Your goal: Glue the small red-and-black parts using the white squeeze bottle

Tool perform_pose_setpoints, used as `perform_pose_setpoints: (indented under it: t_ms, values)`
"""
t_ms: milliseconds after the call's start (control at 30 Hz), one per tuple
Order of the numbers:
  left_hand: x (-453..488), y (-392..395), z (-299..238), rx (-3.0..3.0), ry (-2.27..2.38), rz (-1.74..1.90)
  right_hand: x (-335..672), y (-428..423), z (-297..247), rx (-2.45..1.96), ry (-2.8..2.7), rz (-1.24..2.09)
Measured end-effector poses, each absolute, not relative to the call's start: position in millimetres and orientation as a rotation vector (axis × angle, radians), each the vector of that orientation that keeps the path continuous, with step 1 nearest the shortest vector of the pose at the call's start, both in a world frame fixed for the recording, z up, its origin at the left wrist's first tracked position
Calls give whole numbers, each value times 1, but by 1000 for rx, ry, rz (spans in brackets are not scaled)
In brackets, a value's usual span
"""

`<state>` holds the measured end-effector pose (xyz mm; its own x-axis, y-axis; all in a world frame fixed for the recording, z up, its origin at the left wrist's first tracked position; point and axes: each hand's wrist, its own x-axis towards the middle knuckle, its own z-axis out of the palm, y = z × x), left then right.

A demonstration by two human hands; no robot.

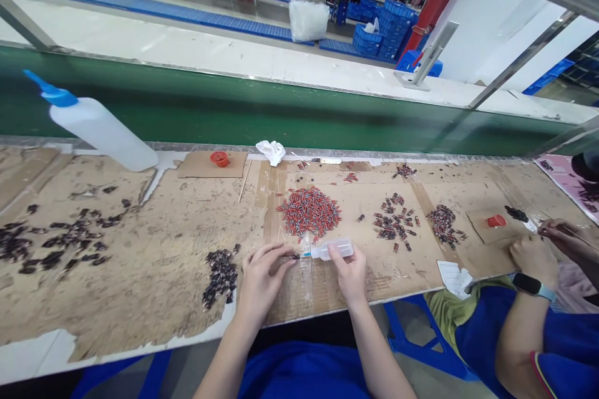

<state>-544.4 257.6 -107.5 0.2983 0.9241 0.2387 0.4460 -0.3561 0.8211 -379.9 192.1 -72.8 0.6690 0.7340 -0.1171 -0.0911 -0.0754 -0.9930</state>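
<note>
Bottle (345, 246), frame centre, gripped by right hand (350, 273); left hand (262, 269) pinches part (295, 256) near nozzle (307, 254); oversqueezing might flood it.

light: bright, even | glare: pale streaks on white ledge (154, 43), sheen on clear tape (306, 283) | shadow: soft dark bands on green panel (210, 117) | lens: stretched edges | focus: small parts (309, 213) slightly soft

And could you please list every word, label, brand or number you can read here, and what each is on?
No text can be read anywhere in the picture.
White paper slip at the table edge: faint marks, too small and blurred to read.
Small bottle in the right hand: no readable lettering.
Large bottle: no readable lettering.
</note>
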Motion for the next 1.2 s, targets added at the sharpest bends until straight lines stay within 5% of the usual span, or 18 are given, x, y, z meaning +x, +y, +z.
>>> perform_pose_setpoints:
  t_ms: [1200]
  values:
    - [-545, 259, -109, 1864, 1260, 915, -384, 195, -77, -1583, -677, 723]
